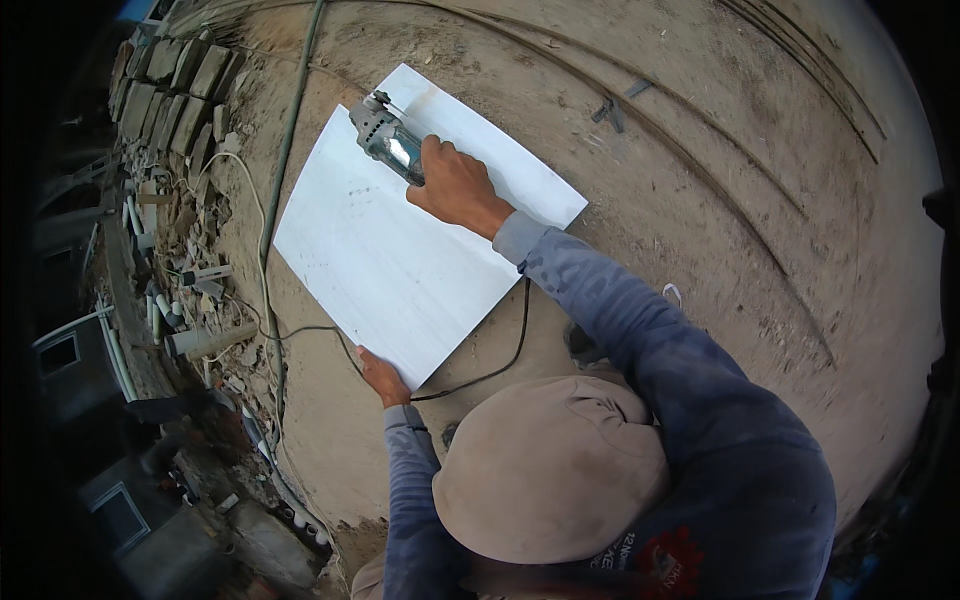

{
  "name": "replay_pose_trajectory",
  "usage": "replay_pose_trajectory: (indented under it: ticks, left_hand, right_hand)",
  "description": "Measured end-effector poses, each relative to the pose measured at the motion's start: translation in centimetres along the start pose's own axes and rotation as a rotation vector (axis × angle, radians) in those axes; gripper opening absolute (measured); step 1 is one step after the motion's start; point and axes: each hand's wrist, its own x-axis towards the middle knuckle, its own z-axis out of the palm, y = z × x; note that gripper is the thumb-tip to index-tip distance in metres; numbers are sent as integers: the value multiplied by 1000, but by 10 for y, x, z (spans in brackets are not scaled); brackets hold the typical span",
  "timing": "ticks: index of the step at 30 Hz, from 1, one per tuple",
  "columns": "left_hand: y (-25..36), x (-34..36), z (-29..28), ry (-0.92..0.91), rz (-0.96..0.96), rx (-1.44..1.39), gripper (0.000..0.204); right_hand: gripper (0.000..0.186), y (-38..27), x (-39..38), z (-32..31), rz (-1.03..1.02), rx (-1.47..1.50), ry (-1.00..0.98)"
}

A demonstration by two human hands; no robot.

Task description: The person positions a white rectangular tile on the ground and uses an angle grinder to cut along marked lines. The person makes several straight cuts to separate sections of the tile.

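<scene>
My right hand (455, 185) is wrapped round the body of a teal and grey angle grinder (392, 145). The grinder's head lies over the far part of a large white panel (390, 265), near its upper corner. A thin line runs along the panel from the grinder's head, and faint dark marks dot its surface. At the panel's near left corner, my left hand (383, 377) grips the edge, with part of its fingers hidden beneath. A black cord (515, 350) curves out below the panel's near right edge.
Beige cloth (550, 470) covers a rounded shape between my arms. A green hose (290, 130) runs along the left beside a pale cable (262, 220). Stacked blocks (185, 85), pipes (215, 340) and rubble lie beyond. Long rods (690, 150) cross the bare dirt at right.
</scene>
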Motion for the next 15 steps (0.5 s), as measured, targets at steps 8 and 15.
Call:
replay_pose_trajectory:
  ticks: [8, 15]
  left_hand:
    - [-2, 2, 0, 21, -22, 28, 89]
    - [6, -8, 1, 21, -15, 74, 92]
  right_hand:
    - [53, -1, 9, -3, 47, 14, -39]
    - [54, 1, 12, -5, 51, 37, -49]
